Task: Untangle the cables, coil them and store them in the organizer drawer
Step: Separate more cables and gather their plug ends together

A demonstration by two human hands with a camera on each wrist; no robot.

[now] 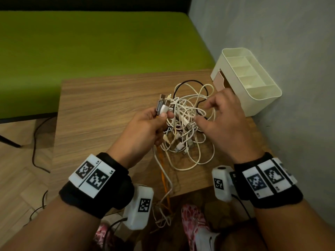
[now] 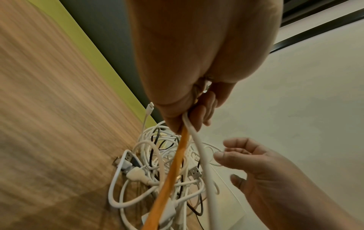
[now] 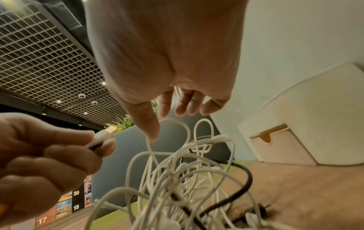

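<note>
Early stage: left hand (image 1: 145,127) fingers clamped on gathered plug ends, right hand (image 1: 223,122) fingers spread loose, empty, over cable tangle (image 1: 188,127) on desk (image 1: 101,113); nothing coiled, organizer drawer (image 1: 220,81) beyond right fingers.

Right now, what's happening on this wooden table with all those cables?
A person is untangling a pile of mostly white cables on the wooden table. The left hand grips a bunch of plug ends, plus an orange cable. The right hand hovers open over the tangle. The cream plastic organizer holds no cables yet.
</note>
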